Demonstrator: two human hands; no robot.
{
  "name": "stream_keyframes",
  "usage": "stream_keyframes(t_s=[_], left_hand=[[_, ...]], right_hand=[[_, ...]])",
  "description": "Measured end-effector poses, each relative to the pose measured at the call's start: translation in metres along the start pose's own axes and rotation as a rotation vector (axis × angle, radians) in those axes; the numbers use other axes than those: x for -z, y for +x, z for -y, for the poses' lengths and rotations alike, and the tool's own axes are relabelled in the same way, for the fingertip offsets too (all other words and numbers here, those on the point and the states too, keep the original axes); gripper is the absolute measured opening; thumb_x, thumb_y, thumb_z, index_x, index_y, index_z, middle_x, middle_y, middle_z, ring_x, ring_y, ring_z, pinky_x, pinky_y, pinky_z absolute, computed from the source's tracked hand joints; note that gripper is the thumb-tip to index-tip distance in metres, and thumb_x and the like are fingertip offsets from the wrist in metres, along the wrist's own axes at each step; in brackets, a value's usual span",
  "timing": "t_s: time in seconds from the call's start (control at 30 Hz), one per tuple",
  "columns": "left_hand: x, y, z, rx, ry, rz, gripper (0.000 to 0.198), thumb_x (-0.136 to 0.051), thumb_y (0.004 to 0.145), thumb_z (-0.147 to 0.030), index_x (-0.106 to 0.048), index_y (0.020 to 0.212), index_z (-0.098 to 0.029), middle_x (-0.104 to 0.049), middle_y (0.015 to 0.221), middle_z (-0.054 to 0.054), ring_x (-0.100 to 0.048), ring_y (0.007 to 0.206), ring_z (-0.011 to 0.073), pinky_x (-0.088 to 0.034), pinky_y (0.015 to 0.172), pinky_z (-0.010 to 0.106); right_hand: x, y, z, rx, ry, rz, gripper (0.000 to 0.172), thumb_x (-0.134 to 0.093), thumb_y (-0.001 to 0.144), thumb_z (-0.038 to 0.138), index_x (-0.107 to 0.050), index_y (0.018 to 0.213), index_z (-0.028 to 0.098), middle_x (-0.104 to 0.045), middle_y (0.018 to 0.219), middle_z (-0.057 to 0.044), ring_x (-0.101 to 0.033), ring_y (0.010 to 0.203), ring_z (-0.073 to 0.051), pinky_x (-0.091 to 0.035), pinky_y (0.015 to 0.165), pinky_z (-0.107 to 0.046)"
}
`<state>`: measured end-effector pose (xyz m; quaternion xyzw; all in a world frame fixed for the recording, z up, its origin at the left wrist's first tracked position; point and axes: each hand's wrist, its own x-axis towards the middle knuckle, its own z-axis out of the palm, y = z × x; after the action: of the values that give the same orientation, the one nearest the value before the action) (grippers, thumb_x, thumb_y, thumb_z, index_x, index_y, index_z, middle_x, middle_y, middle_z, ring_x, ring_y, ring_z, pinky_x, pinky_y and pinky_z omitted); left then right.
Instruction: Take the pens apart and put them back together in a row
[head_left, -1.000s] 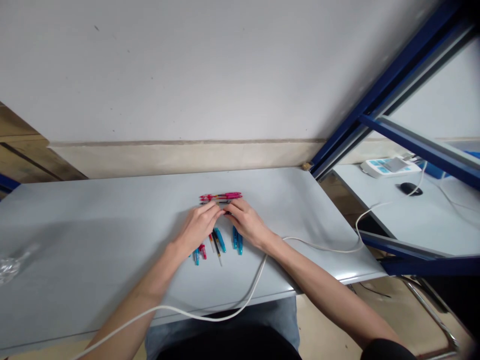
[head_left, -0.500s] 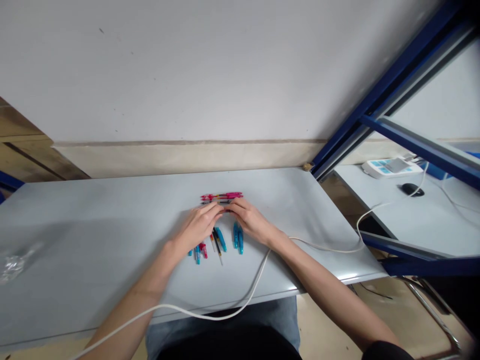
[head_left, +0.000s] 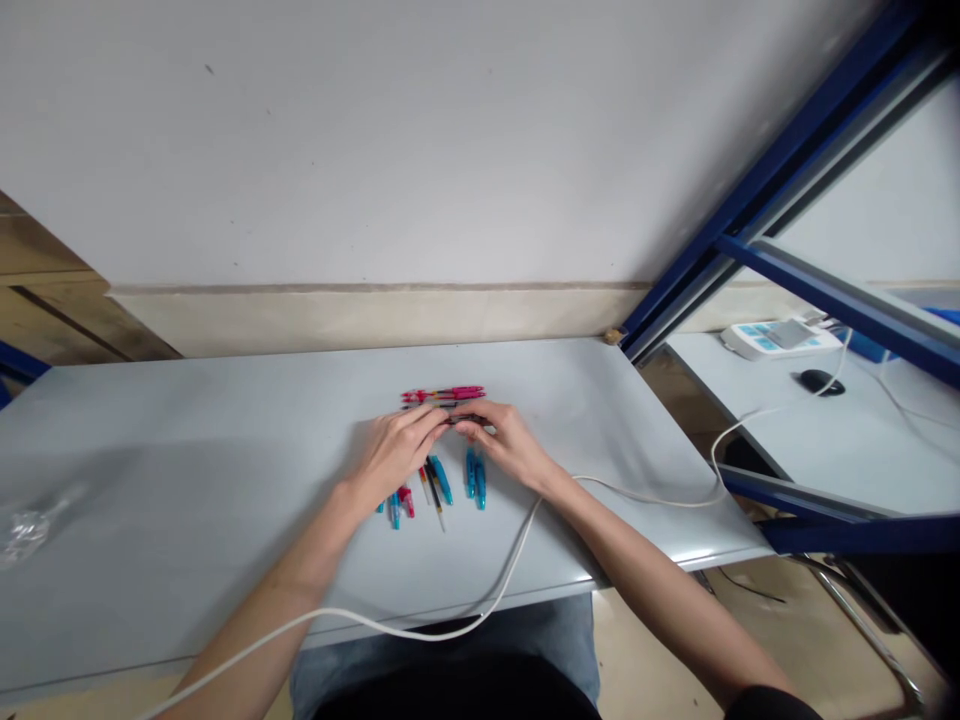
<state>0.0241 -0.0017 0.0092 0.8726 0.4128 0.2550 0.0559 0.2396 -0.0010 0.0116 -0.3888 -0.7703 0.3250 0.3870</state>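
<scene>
My left hand (head_left: 401, 442) and my right hand (head_left: 506, 437) meet over the grey table, fingers closed round a thin dark pen (head_left: 466, 417) that is mostly hidden. Just beyond them lie pink pens (head_left: 465, 392) side by side, with a dark pen partly covered by my fingers. Nearer to me are a blue pen barrel (head_left: 442, 480), thin refills (head_left: 435, 497), a small pink piece (head_left: 406, 500) and a small blue piece (head_left: 394, 510). Two blue barrels (head_left: 475, 478) lie below my right hand.
A white cable (head_left: 517, 550) crosses the table and my left forearm. Crumpled clear plastic (head_left: 26, 535) lies at the far left. Blue frame bars (head_left: 750, 210) stand at the right, beyond them a black mouse (head_left: 821, 382) and a white device (head_left: 780, 338) on another table.
My right hand's fingers have shifted and spread slightly round the dark pen, showing more of it. My left hand stays nearly in place.
</scene>
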Motion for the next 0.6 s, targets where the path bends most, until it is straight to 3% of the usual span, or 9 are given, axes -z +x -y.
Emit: stream_keyframes(t_s=[0.1, 0.2, 0.37, 0.6], left_hand=[[0.002, 0.001, 0.001, 0.034, -0.011, -0.049, 0.024, -0.044, 0.106, -0.032, -0.066, 0.111, -0.022, -0.074, 0.103, 0.004, -0.071, 0.088, 0.0191, -0.051, 0.074, 0.029], [0.003, 0.000, 0.001, 0.003, -0.044, -0.045, 0.024, -0.047, 0.105, -0.035, -0.065, 0.113, -0.022, -0.074, 0.105, 0.004, -0.072, 0.090, 0.0193, -0.052, 0.075, 0.029], [0.002, -0.001, 0.001, -0.023, -0.028, -0.036, 0.027, -0.046, 0.105, -0.037, -0.066, 0.116, -0.024, -0.075, 0.104, 0.004, -0.072, 0.085, 0.0181, -0.051, 0.071, 0.027], [0.002, 0.000, 0.008, -0.003, -0.080, 0.009, 0.023, -0.047, 0.104, -0.034, -0.066, 0.109, -0.023, -0.073, 0.098, 0.003, -0.069, 0.084, 0.0176, -0.049, 0.071, 0.027]], right_hand=[[0.001, 0.001, -0.002, -0.061, 0.178, -0.088, 0.024, -0.069, 0.093, 0.035, -0.070, 0.110, 0.019, -0.074, 0.106, -0.008, -0.071, 0.088, -0.019, -0.057, 0.078, -0.031], [0.001, 0.000, -0.001, -0.144, 0.208, -0.130, 0.021, -0.070, 0.091, 0.037, -0.074, 0.098, 0.018, -0.074, 0.087, -0.006, -0.068, 0.066, -0.016, -0.057, 0.064, -0.029], [0.001, -0.001, 0.008, -0.180, 0.150, -0.057, 0.027, -0.065, 0.094, 0.041, -0.076, 0.088, 0.018, -0.066, 0.063, -0.001, -0.058, 0.052, -0.014, -0.050, 0.055, -0.027], [0.002, 0.000, -0.003, -0.164, 0.356, 0.061, 0.028, -0.059, 0.097, 0.042, -0.070, 0.105, 0.018, -0.072, 0.077, -0.003, -0.068, 0.064, -0.017, -0.057, 0.064, -0.031]])
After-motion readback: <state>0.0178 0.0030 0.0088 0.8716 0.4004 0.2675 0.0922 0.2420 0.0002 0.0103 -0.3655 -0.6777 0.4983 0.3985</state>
